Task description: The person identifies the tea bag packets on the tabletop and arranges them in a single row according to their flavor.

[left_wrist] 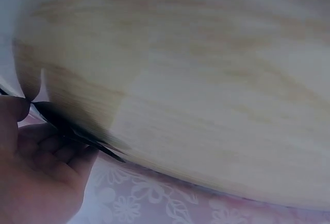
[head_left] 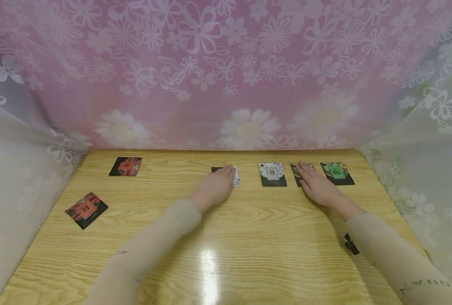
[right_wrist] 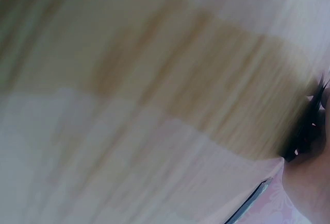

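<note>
In the head view, my left hand lies over a black-and-white packet, its fingers stretched forward together and hiding most of it. The left wrist view shows the packet's dark edge by the thumb and fingers. My right hand rests with extended fingers across a dark packet, of which a left strip shows. A white packet with a black lower band lies between the hands. Just right of the right hand is a green-and-black packet.
Two red-and-black packets lie at the left, one near the back and one turned askew closer in. The wood-grain table meets a pink flowered curtain at the back. Pale cloth hangs on both sides.
</note>
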Available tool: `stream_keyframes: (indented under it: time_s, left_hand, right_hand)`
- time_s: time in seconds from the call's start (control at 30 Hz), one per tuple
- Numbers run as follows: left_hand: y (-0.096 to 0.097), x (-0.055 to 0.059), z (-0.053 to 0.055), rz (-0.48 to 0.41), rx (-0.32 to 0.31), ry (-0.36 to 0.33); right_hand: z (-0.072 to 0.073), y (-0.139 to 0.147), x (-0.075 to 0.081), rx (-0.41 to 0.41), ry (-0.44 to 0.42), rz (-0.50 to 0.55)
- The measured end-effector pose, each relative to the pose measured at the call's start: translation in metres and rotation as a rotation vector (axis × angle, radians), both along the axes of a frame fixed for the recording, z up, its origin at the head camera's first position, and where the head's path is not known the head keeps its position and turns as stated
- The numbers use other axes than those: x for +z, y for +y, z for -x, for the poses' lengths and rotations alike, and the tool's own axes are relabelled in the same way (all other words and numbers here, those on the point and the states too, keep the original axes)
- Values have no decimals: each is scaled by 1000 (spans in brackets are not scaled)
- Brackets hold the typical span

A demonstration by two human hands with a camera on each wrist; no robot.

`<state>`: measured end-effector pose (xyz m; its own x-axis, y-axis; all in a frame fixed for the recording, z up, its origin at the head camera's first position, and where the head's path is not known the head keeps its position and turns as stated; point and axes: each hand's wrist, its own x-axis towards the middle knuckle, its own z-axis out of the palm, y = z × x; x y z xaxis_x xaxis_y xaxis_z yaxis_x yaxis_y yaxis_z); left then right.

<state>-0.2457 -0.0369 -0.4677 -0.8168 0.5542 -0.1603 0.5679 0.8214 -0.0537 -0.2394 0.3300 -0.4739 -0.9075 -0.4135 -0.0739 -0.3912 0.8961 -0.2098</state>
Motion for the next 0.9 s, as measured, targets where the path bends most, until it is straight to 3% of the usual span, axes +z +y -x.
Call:
stream_keyframes:
  time_s: [0.2,0.37,0.6,0.9]
  left_hand:
    - [1,-1,2,-39,-10,1]
    - [-14,6,11,-72,-91,-7]
    - [-38,10,25,-7,-194,-4]
    - [-42,4,28,88,-324,34]
  right_hand:
    - [0,1,0,-9,-3,-1]
    - [-2,0,3,-5,0,3]
    - [-2,-1,4,-1,-1,5]
    - [0,1,0,1,20,-2]
